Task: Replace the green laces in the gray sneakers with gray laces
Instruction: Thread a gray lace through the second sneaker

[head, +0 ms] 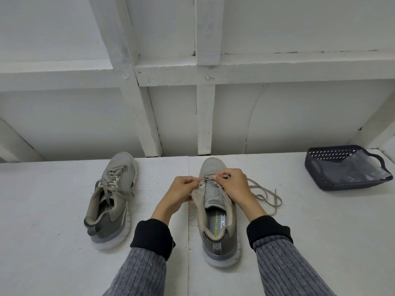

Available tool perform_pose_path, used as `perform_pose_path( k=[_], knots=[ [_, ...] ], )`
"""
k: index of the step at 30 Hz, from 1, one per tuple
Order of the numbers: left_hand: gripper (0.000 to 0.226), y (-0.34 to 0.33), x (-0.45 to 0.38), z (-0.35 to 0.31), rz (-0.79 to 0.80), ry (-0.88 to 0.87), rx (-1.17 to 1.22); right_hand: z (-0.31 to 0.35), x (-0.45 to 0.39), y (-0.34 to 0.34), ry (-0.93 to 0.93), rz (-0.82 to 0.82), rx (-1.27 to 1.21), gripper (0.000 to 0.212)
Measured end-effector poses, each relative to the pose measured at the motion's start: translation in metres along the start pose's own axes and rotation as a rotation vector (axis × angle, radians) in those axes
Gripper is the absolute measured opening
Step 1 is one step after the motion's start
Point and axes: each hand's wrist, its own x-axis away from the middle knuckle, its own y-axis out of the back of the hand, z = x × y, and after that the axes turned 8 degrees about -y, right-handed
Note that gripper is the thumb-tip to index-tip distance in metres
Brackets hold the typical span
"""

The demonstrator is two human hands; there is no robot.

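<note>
- The right sneaker stands on the white table in front of the person, toe pointing far, heel near; it is only laced at the far eyelets, the tongue bare below them.
- The left sneaker sits well apart to the left, already laced with a gray lace all the way up.
- The left hand has its fingers curled, pinching the eyelet flap on the shoe's left side; the right hand pinches the gray lace at a far eyelet.
- The loose rest of that lace trails in loops on the table to the right of the shoe.
- Judged step: threading the gray lace through the second shoe, early in its lacing. No green lace is visible.
- The next move likely calls for feeding the lace tip through the next eyelet and pulling the slack across.
- A dark mesh basket with a plastic bag inside lies far right, clear of the lace; bare table lies on both sides of the shoe, with the table's far edge just beyond the toe.
</note>
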Motion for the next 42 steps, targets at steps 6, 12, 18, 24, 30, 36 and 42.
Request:
perform_pose_path(
  k=[6,12,18,24,30,36,42],
  knots=[
    [0.022,-0.001,-0.004,0.004,0.004,-0.002,-0.026,-0.004,-0.002,-0.005,0.02,-0.026,0.103,0.013],
    [0.021,-0.003,-0.006,0.006,-0.011,0.003,-0.016,-0.006,0.0,-0.008,0.025,-0.031,0.122,0.014],
    [0.019,-0.012,-0.007,0.005,-0.047,-0.03,0.054,-0.007,0.001,-0.008,0.003,-0.014,0.134,0.013],
    [0.01,-0.031,-0.01,0.022,-0.245,-0.163,0.009,-0.007,0.005,-0.001,0.009,-0.008,0.011,0.008],
    [0.012,-0.025,-0.007,0.014,-0.385,-0.156,0.431,-0.013,0.019,0.01,0.019,-0.099,-0.09,0.005],
    [0.009,-0.005,-0.006,0.013,-0.476,-0.188,0.464,-0.009,0.037,0.016,0.037,-0.134,-0.169,0.021],
    [0.02,0.014,0.002,0.032,-0.427,-0.351,-0.826,-0.015,0.056,0.002,0.032,-0.14,-0.072,0.043]
  ],
)
